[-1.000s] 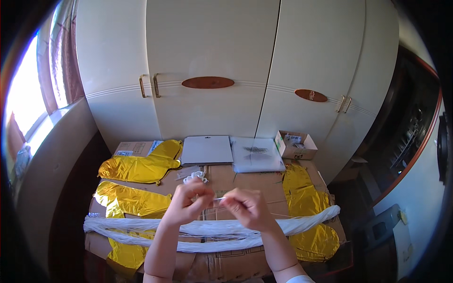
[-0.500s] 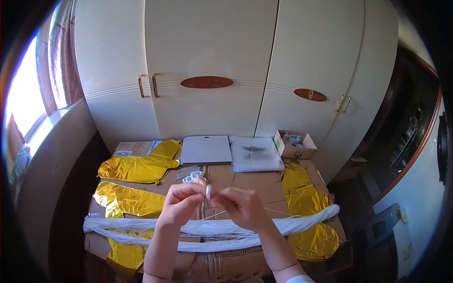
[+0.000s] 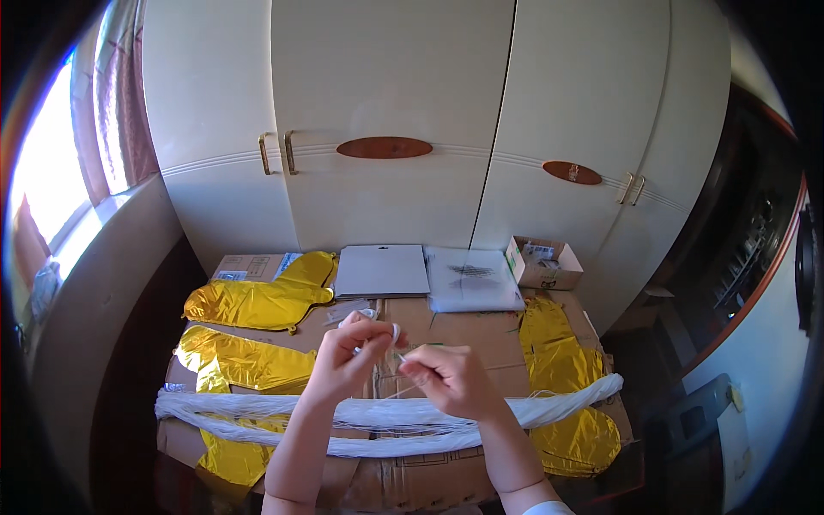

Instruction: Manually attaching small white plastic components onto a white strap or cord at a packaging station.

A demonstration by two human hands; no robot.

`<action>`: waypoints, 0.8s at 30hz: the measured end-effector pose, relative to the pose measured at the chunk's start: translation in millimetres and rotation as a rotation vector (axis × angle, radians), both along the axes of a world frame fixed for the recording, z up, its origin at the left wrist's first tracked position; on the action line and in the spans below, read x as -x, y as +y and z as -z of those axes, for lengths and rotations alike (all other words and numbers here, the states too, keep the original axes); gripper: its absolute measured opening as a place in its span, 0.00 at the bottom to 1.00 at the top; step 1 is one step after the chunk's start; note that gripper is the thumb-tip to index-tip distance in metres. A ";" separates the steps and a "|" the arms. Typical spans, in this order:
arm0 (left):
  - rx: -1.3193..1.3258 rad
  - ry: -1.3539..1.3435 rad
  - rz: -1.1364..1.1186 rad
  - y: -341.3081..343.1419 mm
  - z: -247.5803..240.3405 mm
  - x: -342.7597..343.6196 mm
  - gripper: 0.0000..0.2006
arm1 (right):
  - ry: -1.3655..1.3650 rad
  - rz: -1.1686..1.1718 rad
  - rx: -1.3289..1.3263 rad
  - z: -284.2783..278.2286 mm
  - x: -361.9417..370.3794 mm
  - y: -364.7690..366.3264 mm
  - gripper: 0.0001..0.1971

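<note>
Above the middle of the table, my left hand (image 3: 346, 358) is closed, pinching a small white ring (image 3: 396, 336) between thumb and fingertips. Just to its right and slightly lower, my right hand (image 3: 452, 378) is closed on a thin white string (image 3: 402, 393). The string runs down from the fingers toward a long bundle of white strings (image 3: 562, 407), which lies across the table beneath both forearms. Whether the string passes through the ring I cannot tell. More white rings (image 3: 369, 314) lie behind my left hand, mostly hidden by it.
Gold foil balloons (image 3: 245, 305) lie flat on the left, with more gold foil (image 3: 558, 339) on the right. Cardboard (image 3: 446, 336) covers the table. At the back are a grey-white board (image 3: 381, 270), a clear plastic stack (image 3: 474, 292) and an open box (image 3: 549, 273), before a white wardrobe (image 3: 390, 77).
My right hand has drawn a little away from the ring and lower. My left hand has turned, hiding more of the loose rings. The whole view has shifted slightly.
</note>
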State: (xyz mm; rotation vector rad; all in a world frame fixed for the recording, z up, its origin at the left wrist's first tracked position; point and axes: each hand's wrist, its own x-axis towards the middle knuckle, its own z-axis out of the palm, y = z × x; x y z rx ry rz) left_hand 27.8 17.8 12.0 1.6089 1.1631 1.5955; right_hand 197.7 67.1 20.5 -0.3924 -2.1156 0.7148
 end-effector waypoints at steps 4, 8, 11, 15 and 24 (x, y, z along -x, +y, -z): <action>0.129 -0.211 0.430 -10.6 -5.0 5.5 0.06 | 0.082 0.123 0.075 0.3 -0.9 4.0 0.05; 0.002 -0.644 0.358 -7.5 -9.9 -10.1 0.08 | -0.025 0.065 -0.020 8.4 6.9 3.9 0.04; 0.001 -0.079 -0.022 -3.9 -6.3 -3.7 0.08 | -0.017 -0.048 0.036 -1.3 3.7 -7.5 0.03; 0.010 -0.180 0.344 -7.4 -1.5 5.5 0.07 | 0.140 0.112 0.009 -3.0 -0.3 2.4 0.03; -0.106 0.347 -0.034 -6.6 -6.8 7.2 0.06 | 0.112 0.033 0.042 -1.3 2.8 -4.8 0.05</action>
